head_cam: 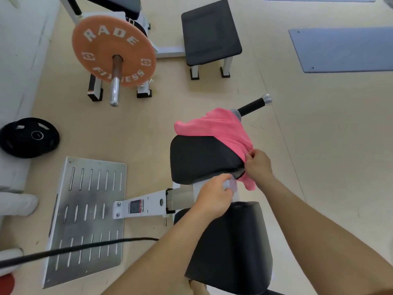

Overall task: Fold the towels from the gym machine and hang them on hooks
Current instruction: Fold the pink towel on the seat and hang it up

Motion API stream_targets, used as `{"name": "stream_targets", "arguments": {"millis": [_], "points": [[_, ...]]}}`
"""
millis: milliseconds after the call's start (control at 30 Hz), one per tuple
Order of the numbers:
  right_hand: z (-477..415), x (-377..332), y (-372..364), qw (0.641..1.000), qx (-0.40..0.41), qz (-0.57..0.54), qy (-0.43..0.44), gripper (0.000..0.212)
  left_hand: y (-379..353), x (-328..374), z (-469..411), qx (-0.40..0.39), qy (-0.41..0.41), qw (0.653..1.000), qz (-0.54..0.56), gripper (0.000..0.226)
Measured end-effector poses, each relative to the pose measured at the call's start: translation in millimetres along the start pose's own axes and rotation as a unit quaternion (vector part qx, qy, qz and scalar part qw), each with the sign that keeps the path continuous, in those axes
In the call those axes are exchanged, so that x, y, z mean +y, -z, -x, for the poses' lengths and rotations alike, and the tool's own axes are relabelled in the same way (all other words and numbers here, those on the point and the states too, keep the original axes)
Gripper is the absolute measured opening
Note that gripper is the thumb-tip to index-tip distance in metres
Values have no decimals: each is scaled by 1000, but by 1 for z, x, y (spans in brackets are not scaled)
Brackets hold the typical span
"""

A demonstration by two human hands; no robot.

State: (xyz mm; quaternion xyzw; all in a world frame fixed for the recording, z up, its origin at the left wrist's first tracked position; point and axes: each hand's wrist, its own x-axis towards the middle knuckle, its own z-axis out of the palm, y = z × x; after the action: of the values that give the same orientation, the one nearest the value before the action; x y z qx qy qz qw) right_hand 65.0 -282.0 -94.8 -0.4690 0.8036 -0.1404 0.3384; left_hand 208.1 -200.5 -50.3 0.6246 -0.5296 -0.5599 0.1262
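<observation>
Pink towel [221, 128]: right of centre in the frame, draped in a crumpled heap over the far right corner of the gym machine's upper black pad [200, 158]; its far end lies against the base of a black handle [252, 106], and its near end hangs down past the pad's right edge.
Right hand [258, 165]: right of the pad, thumb and fingers closed in a pinch on the hanging edge of the towel.
Left hand [213, 198]: just below the pad, seen from the back, fingers curled round a pale object [231, 185]; what that object is cannot be told.
Hands together: near each other, not touching, with the towel's lower tip between them.
Lower black pad [234, 248]: bottom centre, partly under both forearms.
White frame [148, 206]: runs left from between the two pads and carries a small label.
Metal foot plate [85, 220]: lower left, slotted, fixed to the frame's left end.
Black cable [74, 249]: crosses the plate from the left edge of the frame.
Black weight plate [29, 137]: flat on the floor at the left.
Orange weight plate [113, 51]: upper left, on a steel bar, lettered RADE FITNESS.
Black bench [210, 31]: top centre, on white legs.
Grey mat [344, 50]: upper right, flat on the floor.
</observation>
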Motion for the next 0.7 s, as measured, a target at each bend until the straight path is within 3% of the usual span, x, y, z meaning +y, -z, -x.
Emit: {"name": "stream_targets", "arguments": {"millis": [67, 133, 200, 267, 333, 400, 500, 633, 700], "points": [[10, -2, 9, 999, -45, -13, 2, 21, -8, 10, -7, 7, 18, 998, 65, 42], [31, -2, 24, 985, -123, -122, 1, 25, -15, 20, -9, 1, 35, 988, 147, 42], [60, 0, 36, 940, -240, -242, 4, 25, -22, 23, -8, -13, 49, 976, 212, 45], [83, 3, 43, 907, -307, -288, 23, 24, -23, 23, -2, -11, 46, 972, 230, 43], [99, 8, 49, 883, -304, -358, 20, 21, -18, 22, 10, -2, 14, 978, 210, 28], [112, 13, 57, 869, -253, -425, -8, 19, -12, 19, 22, 6, -10, 978, 209, 18], [125, 19, 64, 906, -128, -401, -42, 13, 4, 21, 43, 53, 1, 965, 257, 17], [147, 9, 69, 920, -206, -331, -50, 54, 24, 37, 91, 33, -15, 922, 385, 23], [162, -4, 73, 897, -281, -341, -24, 47, 30, 45, 120, 26, -36, 912, 408, 26]]}}
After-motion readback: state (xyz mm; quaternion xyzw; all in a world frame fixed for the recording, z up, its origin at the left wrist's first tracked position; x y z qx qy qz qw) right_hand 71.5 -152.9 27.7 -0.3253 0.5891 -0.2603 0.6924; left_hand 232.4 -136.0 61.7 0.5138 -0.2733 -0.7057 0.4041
